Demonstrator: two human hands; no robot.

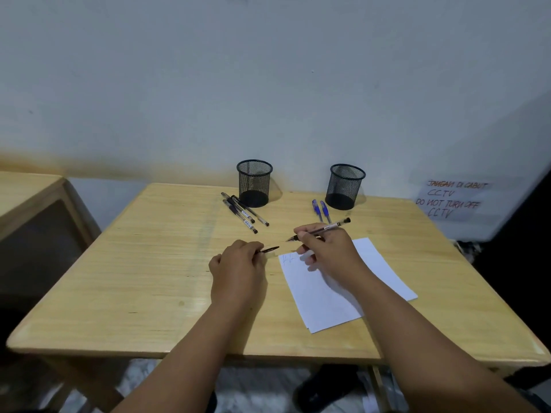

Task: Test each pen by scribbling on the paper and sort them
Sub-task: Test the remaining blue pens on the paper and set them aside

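Looks like the uncapping bit just before a scribble. The right hand [325,248] is closed around a clear-barrelled black pen [320,230], tip bare and pointing to about 9 o'clock, just above the white paper sheet [343,289]. The left hand [238,263] pinches the small black pen cap [269,249] between its fingertips, knuckles resting low on the pale wooden tabletop [149,263].

Next move, I'd guess: drop the tip onto the paper near the faint blue marks at its 11 o'clock corner.

Three more black pens [243,213] lie by the left black mesh cup [254,182], two blue pens [321,210] by the right mesh cup [346,186].
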